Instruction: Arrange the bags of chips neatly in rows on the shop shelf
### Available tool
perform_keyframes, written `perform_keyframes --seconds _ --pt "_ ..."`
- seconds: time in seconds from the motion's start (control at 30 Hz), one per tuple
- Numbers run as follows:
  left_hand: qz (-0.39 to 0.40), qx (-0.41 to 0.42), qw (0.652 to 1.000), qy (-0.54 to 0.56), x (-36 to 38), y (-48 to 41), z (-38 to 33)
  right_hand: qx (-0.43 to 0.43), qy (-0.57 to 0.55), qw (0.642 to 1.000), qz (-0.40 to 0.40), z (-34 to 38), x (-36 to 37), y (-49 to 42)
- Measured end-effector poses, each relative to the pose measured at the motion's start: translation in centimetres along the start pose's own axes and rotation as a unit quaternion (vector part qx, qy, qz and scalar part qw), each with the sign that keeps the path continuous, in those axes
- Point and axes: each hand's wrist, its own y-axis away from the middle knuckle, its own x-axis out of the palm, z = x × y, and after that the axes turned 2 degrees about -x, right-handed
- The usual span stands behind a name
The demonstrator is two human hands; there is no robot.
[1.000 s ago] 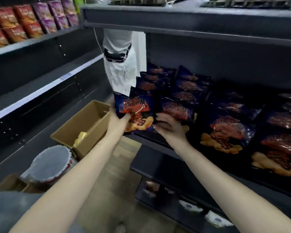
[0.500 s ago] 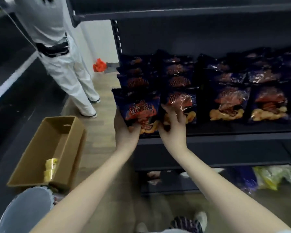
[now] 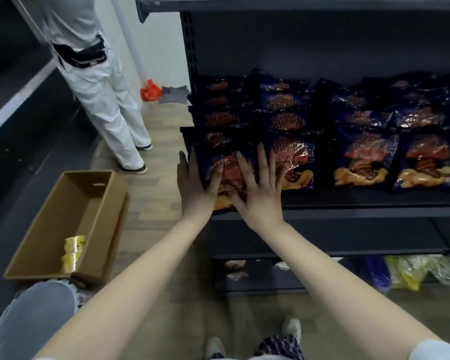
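Note:
A dark blue bag of chips (image 3: 227, 166) sits at the front left corner of the black shop shelf (image 3: 348, 205), its lower edge at the shelf's front lip. My left hand (image 3: 195, 187) holds its left edge, thumb on the front and fingers along the side. Over the bag's right half my right hand (image 3: 257, 189) presses flat with straight, spread fingers. Matching bags fill the shelf in rows: one right beside it (image 3: 294, 162), others further right (image 3: 361, 162) and several stacked behind (image 3: 283, 120).
An open cardboard box (image 3: 50, 229) with yellow rolls (image 3: 73, 249) lies on the wood floor at my left. A person in white trousers (image 3: 107, 100) stands in the aisle beyond it. Lower shelves hold yellow and blue packets (image 3: 413, 271). Another dark shelf unit lines the left side.
The bag has gone down from my raised left hand onto the shelf's front left corner. My right hand has shifted from the neighbouring bag to lie flat across this one.

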Motion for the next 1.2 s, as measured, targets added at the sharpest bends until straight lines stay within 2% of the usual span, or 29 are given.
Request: perform_keyframes --seconds 0.13,0.37,0.87,1.03,1.13,1.2 --pt "-0.034 -0.02 0.999 -0.037 0.7 -1.7 -0.3 0.0 0.033 0.999 0.023 -0.5 0.4 -1.5" --pt "-0.028 -0.026 0.999 0.019 1.8 -3.2 0.8 -0.003 0.039 0.997 0.067 -1.3 0.8 -2.7" --pt "-0.032 0.005 0.999 0.014 2.2 -3.4 1.0 0.015 0.037 0.998 0.057 -1.3 1.0 -2.8" --pt "-0.007 -0.028 0.997 0.068 1.2 -3.2 0.2 0.011 0.035 0.997 0.065 -0.6 0.1 -2.6" --pt "-0.016 -0.028 0.995 0.091 0.5 -2.5 -0.3 0.0 0.012 0.999 0.031 -0.1 -0.6 -2.1" --pt "-0.023 -0.075 0.991 0.111 -0.1 -1.9 -0.8 0.001 0.005 1.0 0.007 0.3 -1.0 -1.6"
